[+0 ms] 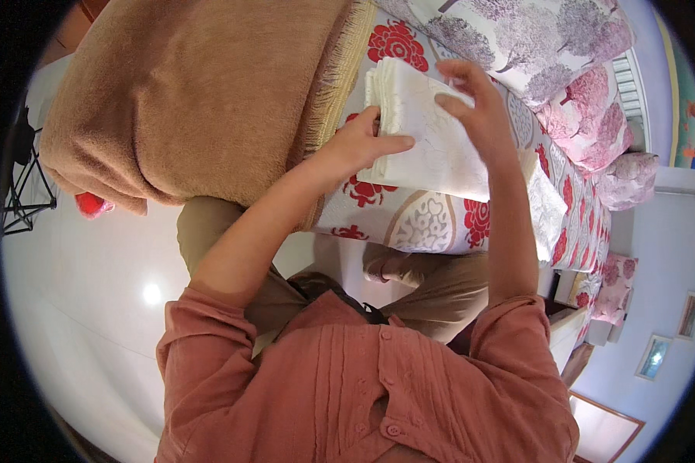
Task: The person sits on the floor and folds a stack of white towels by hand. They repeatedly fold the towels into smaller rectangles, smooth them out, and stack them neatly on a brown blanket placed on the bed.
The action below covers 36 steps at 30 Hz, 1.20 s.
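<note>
**Brown blanket (pixel 208 92) at left, folded white cloth (pixel 432 147) gripped**

Blanket is largest, upper left. Red-floral cover (pixel 428 222) runs right of it, tree-print pillows (pixel 517 38) at top right. Folded white cloth is over the cover. Left hand (pixel 363 147) clamped on cloth's left edge, thumb on top. Right hand (pixel 479 108) over cloth's right side, thumb and fingers apart; can't tell if touching.
</note>
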Each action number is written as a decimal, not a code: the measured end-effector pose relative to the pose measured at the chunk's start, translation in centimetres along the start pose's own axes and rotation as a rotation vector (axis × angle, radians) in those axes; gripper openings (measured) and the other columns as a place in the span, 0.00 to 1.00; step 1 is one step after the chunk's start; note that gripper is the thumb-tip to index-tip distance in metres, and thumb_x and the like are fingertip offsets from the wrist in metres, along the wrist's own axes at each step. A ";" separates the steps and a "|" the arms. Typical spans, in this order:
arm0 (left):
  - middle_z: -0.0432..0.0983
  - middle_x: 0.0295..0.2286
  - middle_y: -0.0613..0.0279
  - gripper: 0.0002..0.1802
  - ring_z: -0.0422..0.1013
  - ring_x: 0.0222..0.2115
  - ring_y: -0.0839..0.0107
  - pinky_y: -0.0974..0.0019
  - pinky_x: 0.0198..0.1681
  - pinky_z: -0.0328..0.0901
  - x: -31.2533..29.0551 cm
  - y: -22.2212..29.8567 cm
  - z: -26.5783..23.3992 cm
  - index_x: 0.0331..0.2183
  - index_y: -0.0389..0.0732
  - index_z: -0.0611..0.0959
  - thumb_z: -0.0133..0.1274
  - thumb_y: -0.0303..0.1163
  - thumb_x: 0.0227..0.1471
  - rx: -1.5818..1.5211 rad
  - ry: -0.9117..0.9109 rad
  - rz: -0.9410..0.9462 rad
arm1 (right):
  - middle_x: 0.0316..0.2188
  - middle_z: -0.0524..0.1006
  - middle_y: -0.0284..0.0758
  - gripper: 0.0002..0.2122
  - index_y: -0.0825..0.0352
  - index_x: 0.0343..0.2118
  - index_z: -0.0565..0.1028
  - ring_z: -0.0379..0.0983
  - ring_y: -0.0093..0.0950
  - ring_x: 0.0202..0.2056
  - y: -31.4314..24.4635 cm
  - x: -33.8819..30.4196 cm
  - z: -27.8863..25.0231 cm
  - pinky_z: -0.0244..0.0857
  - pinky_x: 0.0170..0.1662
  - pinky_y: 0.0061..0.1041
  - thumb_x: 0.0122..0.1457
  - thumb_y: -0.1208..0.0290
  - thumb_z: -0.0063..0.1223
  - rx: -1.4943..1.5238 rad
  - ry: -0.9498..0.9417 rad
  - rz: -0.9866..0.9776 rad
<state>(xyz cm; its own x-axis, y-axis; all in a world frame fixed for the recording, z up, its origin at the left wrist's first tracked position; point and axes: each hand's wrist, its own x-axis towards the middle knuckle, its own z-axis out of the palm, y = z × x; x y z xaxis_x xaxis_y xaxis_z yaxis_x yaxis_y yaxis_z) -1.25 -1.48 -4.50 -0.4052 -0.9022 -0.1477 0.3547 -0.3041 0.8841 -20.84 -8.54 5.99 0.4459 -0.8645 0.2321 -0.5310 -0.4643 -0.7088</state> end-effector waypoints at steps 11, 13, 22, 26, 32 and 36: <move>0.77 0.48 0.54 0.40 0.76 0.45 0.69 0.64 0.51 0.70 -1.5 2.8 1.3 0.64 0.32 0.58 0.59 0.34 0.58 -0.290 0.018 0.074 | 0.51 0.75 0.46 0.26 0.74 0.60 0.65 0.73 0.36 0.53 -1.4 -15.6 6.0 0.68 0.56 0.31 0.68 0.58 0.50 1.279 -0.001 0.727; 0.77 0.47 0.54 0.40 0.76 0.44 0.70 0.66 0.50 0.69 -1.7 2.8 1.3 0.64 0.31 0.60 0.60 0.35 0.58 -0.250 0.033 0.067 | 0.56 0.71 0.47 0.29 0.73 0.63 0.62 0.69 0.38 0.59 -1.4 -15.0 6.9 0.64 0.61 0.34 0.69 0.54 0.48 1.439 0.156 0.729; 0.80 0.33 0.65 0.24 0.73 0.30 0.80 0.74 0.34 0.67 -1.8 0.6 1.2 0.48 0.34 0.76 0.64 0.33 0.53 -0.031 0.108 0.044 | 0.61 0.69 0.41 0.27 0.66 0.64 0.61 0.65 0.38 0.62 -1.3 -14.2 8.2 0.58 0.67 0.41 0.68 0.55 0.50 1.483 0.410 0.771; 0.80 0.33 0.64 0.17 0.73 0.31 0.78 0.72 0.35 0.68 -1.6 -0.8 0.8 0.43 0.35 0.78 0.63 0.27 0.51 -0.042 0.084 0.078 | 0.62 0.68 0.41 0.27 0.66 0.64 0.62 0.64 0.38 0.63 -0.8 -14.6 7.5 0.57 0.68 0.42 0.68 0.57 0.50 1.510 0.485 0.734; 0.79 0.32 0.65 0.13 0.72 0.32 0.78 0.73 0.36 0.66 -2.0 -1.7 0.5 0.38 0.37 0.78 0.62 0.26 0.50 0.024 0.116 0.053 | 0.64 0.66 0.40 0.28 0.67 0.65 0.59 0.62 0.39 0.64 -1.1 -14.6 7.1 0.54 0.70 0.43 0.68 0.59 0.50 1.515 0.550 0.736; 0.78 0.29 0.66 0.11 0.71 0.28 0.78 0.73 0.33 0.65 -2.6 -1.4 -0.1 0.35 0.39 0.79 0.63 0.32 0.52 0.030 0.053 0.006 | 0.64 0.65 0.41 0.28 0.67 0.66 0.59 0.59 0.39 0.66 -0.6 -15.0 6.8 0.52 0.70 0.43 0.68 0.60 0.50 1.572 0.585 0.712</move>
<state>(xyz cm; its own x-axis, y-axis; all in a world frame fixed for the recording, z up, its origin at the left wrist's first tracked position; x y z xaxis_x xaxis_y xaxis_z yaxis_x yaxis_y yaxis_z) -0.61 1.32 -5.37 -0.3577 -0.9192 -0.1649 0.3309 -0.2899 0.8980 -22.28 6.05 -1.61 -0.0022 -0.9033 -0.4290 0.7641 0.2752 -0.5834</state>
